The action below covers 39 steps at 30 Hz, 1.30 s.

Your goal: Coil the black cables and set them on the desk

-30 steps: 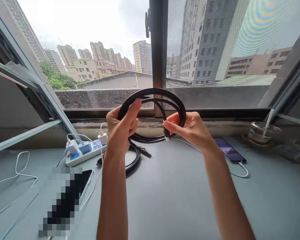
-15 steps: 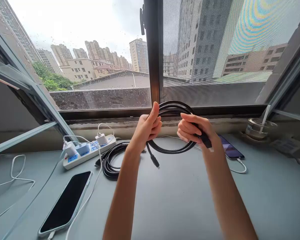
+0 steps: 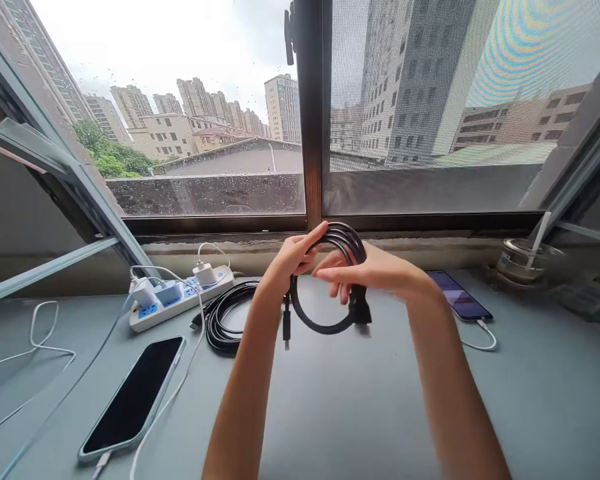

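Observation:
A looped black cable (image 3: 353, 241) is held up in the air over the desk, its coil facing me. My left hand (image 3: 291, 260) grips the left side of the loops, thumb along the top. Below it dangles one slim plug (image 3: 287, 325). My right hand (image 3: 383, 267) is at the right side, with fingers reaching behind and through the loops and the thumb in front. A wider black connector (image 3: 361, 307) hangs just under that hand. On the desk to the left lies a second coiled black cable (image 3: 219, 337), partly hidden by my left forearm.
A white power strip (image 3: 175, 313) with chargers plugged in stands at the back left. A phone (image 3: 135, 393) on a white charging cord lies in front of it. Another phone (image 3: 461, 297) and a lidded cup (image 3: 523, 263) with a straw are at the right, below the window.
My right hand has moved left and turned over, its fingers now through the loops. The coil looks narrower and sits slightly lower, and both cable ends hang down.

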### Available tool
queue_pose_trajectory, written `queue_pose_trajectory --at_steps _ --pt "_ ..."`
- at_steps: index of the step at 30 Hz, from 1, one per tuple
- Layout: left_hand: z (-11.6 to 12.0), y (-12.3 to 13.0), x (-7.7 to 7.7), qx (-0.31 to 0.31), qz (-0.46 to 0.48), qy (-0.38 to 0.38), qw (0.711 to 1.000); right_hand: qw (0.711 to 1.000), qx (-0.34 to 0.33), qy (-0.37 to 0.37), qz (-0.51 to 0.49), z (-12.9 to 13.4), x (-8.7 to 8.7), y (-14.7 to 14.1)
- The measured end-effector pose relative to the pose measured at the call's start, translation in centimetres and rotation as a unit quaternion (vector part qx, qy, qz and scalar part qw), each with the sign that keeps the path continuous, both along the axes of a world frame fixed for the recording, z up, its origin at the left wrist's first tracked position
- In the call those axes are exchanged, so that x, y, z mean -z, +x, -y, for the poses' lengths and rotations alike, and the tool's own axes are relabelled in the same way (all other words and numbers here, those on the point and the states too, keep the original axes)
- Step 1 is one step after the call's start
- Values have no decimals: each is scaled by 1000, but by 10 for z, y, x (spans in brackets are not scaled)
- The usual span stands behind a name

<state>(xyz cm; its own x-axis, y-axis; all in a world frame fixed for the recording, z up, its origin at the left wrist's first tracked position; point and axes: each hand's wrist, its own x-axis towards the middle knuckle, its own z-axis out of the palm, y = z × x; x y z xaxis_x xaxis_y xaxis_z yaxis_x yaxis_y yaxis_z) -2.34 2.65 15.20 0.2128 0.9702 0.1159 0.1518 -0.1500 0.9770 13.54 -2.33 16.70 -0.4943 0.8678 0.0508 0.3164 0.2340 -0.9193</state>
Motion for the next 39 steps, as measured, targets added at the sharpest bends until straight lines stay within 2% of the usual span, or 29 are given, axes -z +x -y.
queue_pose_trajectory --at_steps 2,4,5,7,8,11,14,17,20,23,25,29,35,37,39 --pt "0 3 0 23 17 -17 999 988 136 62 31 -3 2 2" --pt "1 9 0 29 32 -22 999 944 262 167 109 -8 7 0" --pt "2 12 1 33 38 -27 998 914 300 216 168 -11 10 -2" --pt "2 14 1 46 46 -47 997 866 309 283 273 -18 15 -7" --pt "2 13 1 52 45 -57 996 860 290 297 296 -21 16 -9" --pt "-4 2 3 64 24 -71 995 878 224 304 293 -28 21 -14" --pt "-18 -11 14 34 -55 -72 995 884 200 280 316 -35 29 -22" --pt "-38 -16 40 -34 -142 -83 986 889 181 230 352 -47 45 -32" --pt "-53 -10 72 -120 -210 -83 967 892 169 171 383 -64 69 -36" --pt "-57 3 97 -182 -278 -52 942 895 166 128 394 -83 96 -33" --pt "-54 13 106 -200 -312 -20 929 900 163 107 391 -92 112 -29" --pt "-48 23 111 -167 -357 30 919 911 162 82 369 -104 135 -21" --pt "-53 14 103 -127 -420 59 897 925 188 105 312 -111 156 -14" --pt "-54 14 108 -130 -446 67 883 927 206 111 293 -111 162 -13" --pt "-52 18 120 -134 -472 80 868 927 231 116 271 -111 167 -14"
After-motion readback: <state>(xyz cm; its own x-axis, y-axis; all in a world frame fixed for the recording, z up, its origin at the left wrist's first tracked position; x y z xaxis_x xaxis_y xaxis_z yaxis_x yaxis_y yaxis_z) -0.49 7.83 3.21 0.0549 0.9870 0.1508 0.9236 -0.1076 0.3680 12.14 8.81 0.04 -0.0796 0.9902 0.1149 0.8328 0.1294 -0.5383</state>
